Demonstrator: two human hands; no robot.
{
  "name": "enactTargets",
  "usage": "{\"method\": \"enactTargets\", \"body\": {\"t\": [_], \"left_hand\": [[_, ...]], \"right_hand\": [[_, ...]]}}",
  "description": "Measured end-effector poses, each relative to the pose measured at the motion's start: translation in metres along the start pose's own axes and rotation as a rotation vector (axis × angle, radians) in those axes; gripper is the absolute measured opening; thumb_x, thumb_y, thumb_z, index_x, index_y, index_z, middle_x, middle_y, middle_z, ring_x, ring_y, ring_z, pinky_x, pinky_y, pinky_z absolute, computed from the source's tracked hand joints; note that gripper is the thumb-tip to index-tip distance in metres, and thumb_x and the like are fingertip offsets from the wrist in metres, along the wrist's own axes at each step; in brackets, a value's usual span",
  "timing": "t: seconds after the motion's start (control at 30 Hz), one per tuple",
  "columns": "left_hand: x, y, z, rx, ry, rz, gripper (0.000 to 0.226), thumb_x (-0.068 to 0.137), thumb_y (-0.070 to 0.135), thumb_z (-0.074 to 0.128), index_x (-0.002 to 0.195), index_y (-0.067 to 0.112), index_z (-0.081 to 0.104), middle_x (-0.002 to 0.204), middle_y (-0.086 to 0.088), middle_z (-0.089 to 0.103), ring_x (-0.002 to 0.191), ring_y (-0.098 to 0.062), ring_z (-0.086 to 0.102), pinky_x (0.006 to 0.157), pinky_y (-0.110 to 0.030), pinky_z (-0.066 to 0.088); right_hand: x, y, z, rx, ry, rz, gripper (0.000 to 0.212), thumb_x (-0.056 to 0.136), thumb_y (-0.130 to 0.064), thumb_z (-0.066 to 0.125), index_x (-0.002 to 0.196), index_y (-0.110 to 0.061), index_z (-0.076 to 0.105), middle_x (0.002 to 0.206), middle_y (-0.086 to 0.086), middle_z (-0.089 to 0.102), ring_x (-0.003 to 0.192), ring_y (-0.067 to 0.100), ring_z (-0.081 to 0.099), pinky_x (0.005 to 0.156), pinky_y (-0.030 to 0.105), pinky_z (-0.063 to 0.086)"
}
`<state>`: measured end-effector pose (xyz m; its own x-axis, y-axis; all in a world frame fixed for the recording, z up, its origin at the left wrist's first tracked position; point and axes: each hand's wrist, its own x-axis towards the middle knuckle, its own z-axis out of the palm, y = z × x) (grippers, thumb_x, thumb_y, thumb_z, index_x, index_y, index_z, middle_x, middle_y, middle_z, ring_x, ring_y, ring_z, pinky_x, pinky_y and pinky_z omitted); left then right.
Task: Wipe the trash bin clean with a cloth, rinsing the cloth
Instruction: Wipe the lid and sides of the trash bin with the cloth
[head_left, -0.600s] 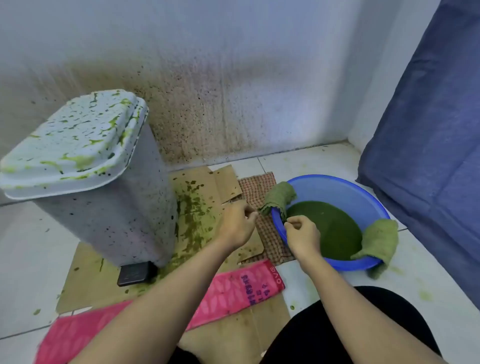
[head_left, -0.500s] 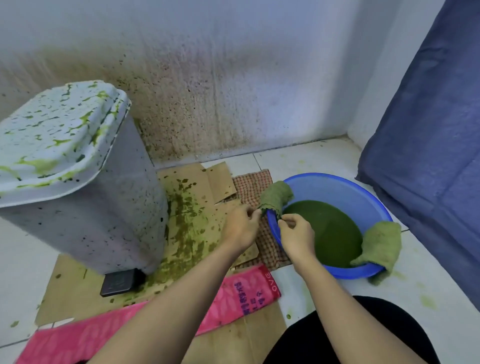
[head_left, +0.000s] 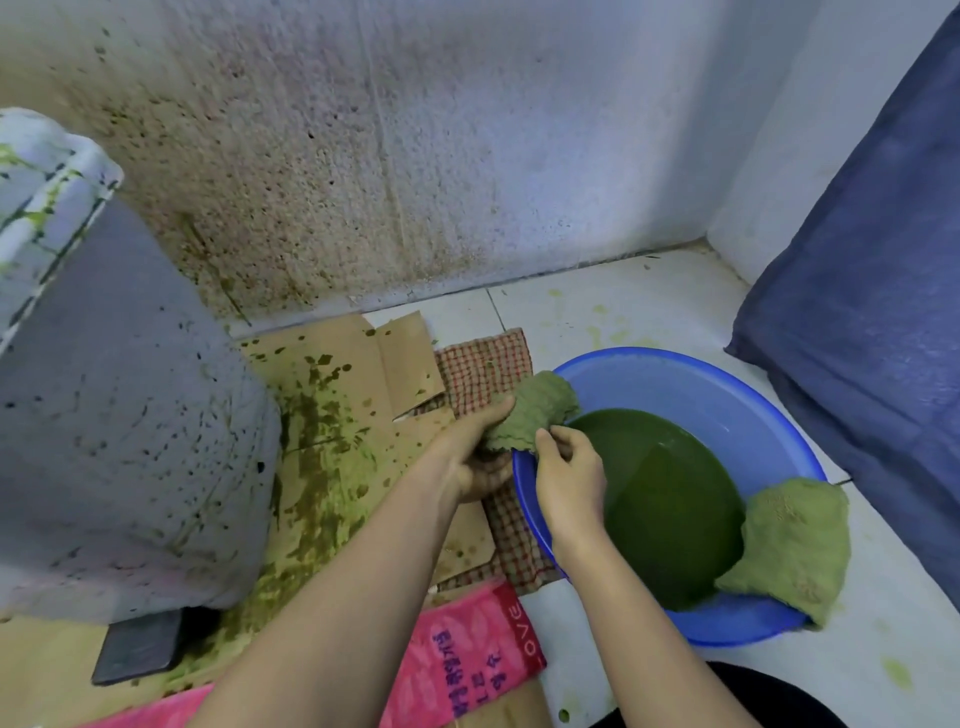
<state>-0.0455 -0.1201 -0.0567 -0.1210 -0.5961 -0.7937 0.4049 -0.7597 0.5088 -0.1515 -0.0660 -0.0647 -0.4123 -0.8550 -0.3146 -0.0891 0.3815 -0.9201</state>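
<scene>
Both hands on soggy green terry cloth (head_left: 530, 415), draped over near-left rim of round blue plastic basin (head_left: 727, 395) w/ murky green water. Left hand (head_left: 480, 452) cupped under cloth from outside rim, fingers closed on it; right hand (head_left: 569, 473) pinching its inner edge, thumb & fingers narrow. Grey speckled pedal trash bin (head_left: 119, 441) at left on stained cardboard (head_left: 332, 395), well apart from basin, lid splattered green. Second green cloth (head_left: 789, 545) hanging over far-right rim, untouched. Likely handles limp, heavy w/ water, slippery; best bunched in a full fist, not by a corner, then wrung over basin to avoid drips.
</scene>
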Motion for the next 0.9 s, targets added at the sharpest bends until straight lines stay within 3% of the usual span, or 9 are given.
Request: {"method": "enactTargets", "body": {"t": [0.03,0.13,0.23,0.37,0.47,0.6,0.67,0.77,0.9], "left_hand": [[0.0,0.004,0.0,-0.023,-0.008,0.018,0.037,0.084,0.017,0.076,0.117,0.001,0.067,0.099,-0.013,0.074,0.084,-0.024,0.073,0.072,-0.036,0.062],[-0.006,0.012,-0.002,0.02,-0.026,0.159,0.019,0.087,0.0,0.07,0.106,-0.004,0.067,0.085,-0.015,0.076,0.07,-0.024,0.075,0.058,-0.033,0.062],[-0.018,0.019,-0.004,0.125,0.012,0.347,0.045,0.078,-0.001,0.077,0.12,-0.006,0.061,0.103,-0.016,0.074,0.086,-0.026,0.075,0.068,-0.033,0.061],[-0.067,0.024,-0.008,0.327,-0.005,0.511,0.042,0.077,-0.001,0.079,0.113,0.003,0.057,0.098,-0.012,0.071,0.084,-0.025,0.072,0.074,-0.037,0.062],[-0.108,0.03,-0.017,0.494,-0.055,0.583,0.038,0.075,0.001,0.082,0.104,0.006,0.059,0.105,-0.017,0.072,0.092,-0.032,0.072,0.081,-0.045,0.061],[-0.171,0.031,-0.031,0.63,-0.106,0.657,0.03,0.073,-0.002,0.083,0.094,0.009,0.064,0.099,-0.017,0.072,0.093,-0.034,0.072,0.077,-0.045,0.061],[-0.206,0.029,-0.04,0.609,-0.101,0.705,0.031,0.071,-0.004,0.083,0.096,0.006,0.067,0.099,-0.018,0.072,0.093,-0.035,0.072,0.081,-0.049,0.06],[-0.252,0.025,-0.055,0.467,-0.076,0.791,0.03,0.071,-0.004,0.083,0.096,0.004,0.068,0.096,-0.017,0.072,0.088,-0.033,0.071,0.081,-0.049,0.061],[-0.3,0.007,-0.072,-0.054,-0.05,0.917,0.058,0.074,-0.004,0.08,0.126,0.006,0.058,0.117,-0.019,0.069,0.107,-0.034,0.069,0.093,-0.05,0.056]], "right_hand": [[0.0,0.0,0.0,0.008,-0.004,0.003,0.028,0.1,-0.028,0.052,0.123,-0.015,0.059,0.113,-0.001,0.06,0.1,0.011,0.052,0.085,0.026,0.04],[-0.002,-0.001,0.0,-0.001,-0.007,-0.006,0.027,0.1,-0.028,0.052,0.122,-0.015,0.059,0.109,-0.004,0.058,0.1,0.012,0.053,0.085,0.027,0.041],[-0.008,-0.004,-0.006,-0.012,0.049,-0.051,0.027,0.1,-0.028,0.053,0.122,-0.014,0.06,0.117,0.002,0.061,0.105,0.016,0.057,0.088,0.029,0.045],[-0.032,-0.015,-0.025,0.037,0.101,-0.16,0.028,0.102,-0.029,0.048,0.123,-0.014,0.057,0.12,0.003,0.059,0.101,0.012,0.055,0.082,0.024,0.04],[-0.056,-0.035,-0.036,0.075,0.007,-0.271,0.035,0.101,-0.033,0.049,0.133,-0.017,0.053,0.129,-0.001,0.055,0.118,0.014,0.051,0.092,0.027,0.041],[-0.095,-0.068,-0.042,0.134,-0.286,-0.292,0.055,0.091,-0.052,0.055,0.138,-0.025,0.05,0.138,-0.006,0.053,0.127,0.011,0.05,0.107,0.039,0.045],[-0.115,-0.082,-0.045,0.207,-0.435,-0.267,0.051,0.085,-0.052,0.061,0.126,-0.022,0.061,0.124,0.0,0.066,0.114,0.016,0.063,0.099,0.044,0.052],[-0.148,-0.105,-0.043,0.248,-0.534,-0.321,0.027,0.09,-0.023,0.068,0.114,-0.012,0.068,0.109,0.013,0.073,0.098,0.025,0.071,0.087,0.046,0.058],[-0.191,-0.138,-0.025,0.335,-0.496,-0.419,0.023,0.087,-0.014,0.071,0.109,-0.009,0.068,0.104,0.013,0.074,0.096,0.027,0.072,0.088,0.046,0.057]]}}
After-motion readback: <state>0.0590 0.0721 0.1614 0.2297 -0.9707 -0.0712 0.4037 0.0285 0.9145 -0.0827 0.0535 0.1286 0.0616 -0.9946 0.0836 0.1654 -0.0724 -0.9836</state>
